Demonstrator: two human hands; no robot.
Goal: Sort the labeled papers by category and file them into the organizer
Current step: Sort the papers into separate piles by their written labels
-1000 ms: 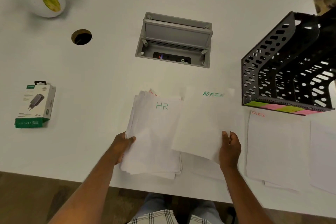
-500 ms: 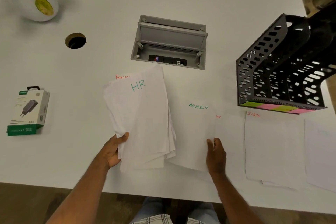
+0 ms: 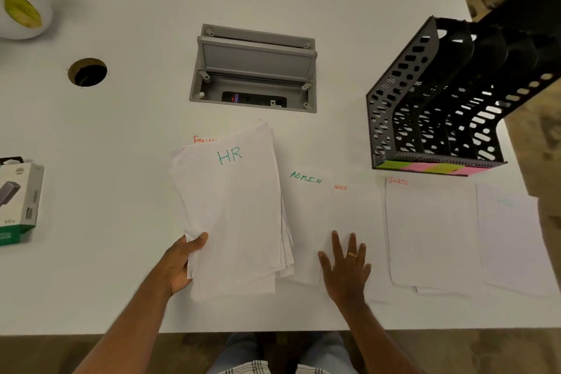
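We grip the unsorted stack (image 3: 233, 212) in our left hand (image 3: 179, 264), thumb curled over its lower left edge and fingers underneath, so the sheets stay together, tilted up toward us with the top label, "HR", readable. Our right hand (image 3: 346, 267) lies spread flat, fingers straight, on the "ADMIN" sheet (image 3: 306, 222), pinching nothing; we judge it is pressing that sheet down onto its pile on the tabletop (image 3: 121, 267).

Beyond it the piles run rightward in a row, probably one per category: a sheet (image 3: 355, 215) whose red label shows only "ANCE", the "SPORTS" pile (image 3: 431, 237), then another sheet (image 3: 513, 243) near the tabletop's right edge. The black mesh organizer (image 3: 440, 100) stands just behind them, within easy reach, and its slots appear to hold no paper so far.

Much is hard to read. The ADMIN sheet covers the start of the "ANCE" word, and a red word peeking behind the held stack is cut off. The far-right sheet's label is too faint to make out. The coloured tabs (image 3: 434, 167) along the organizer's front carry no writing we can read, and its right side runs out of view.
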